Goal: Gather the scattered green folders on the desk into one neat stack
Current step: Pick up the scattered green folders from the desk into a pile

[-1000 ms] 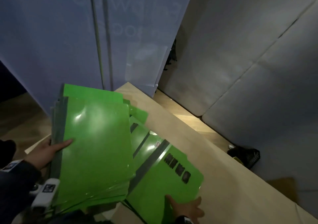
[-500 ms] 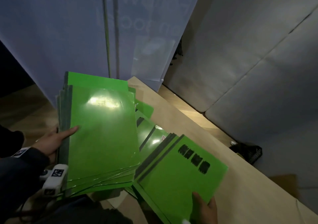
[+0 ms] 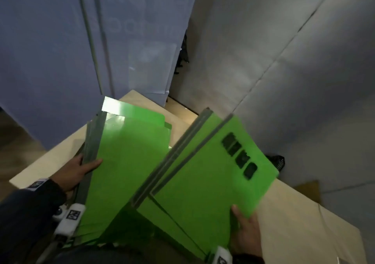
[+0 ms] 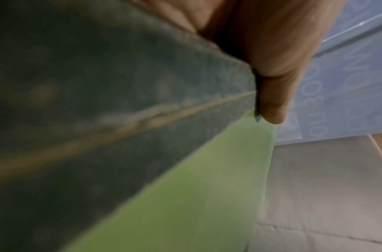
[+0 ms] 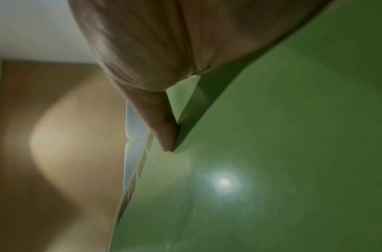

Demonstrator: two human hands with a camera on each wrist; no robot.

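My left hand grips a thick bunch of green folders by their grey spines, thumb on top, held above the desk's left part. In the left wrist view the thumb presses on the grey spine. My right hand holds a second bunch of green folders with black label marks, thumb on the top cover, tilted and lifted, overlapping the left bunch's near edge. The right wrist view shows the thumb on the glossy green cover.
The pale wooden desk runs from near right to far left. A blue-grey panel and a grey wall stand behind it. A dark object lies on the floor beyond the desk's right edge.
My right hand has lifted its bunch of folders off the desk and brought it up against the left bunch. The left bunch has stayed in my left hand, shifting slightly right.
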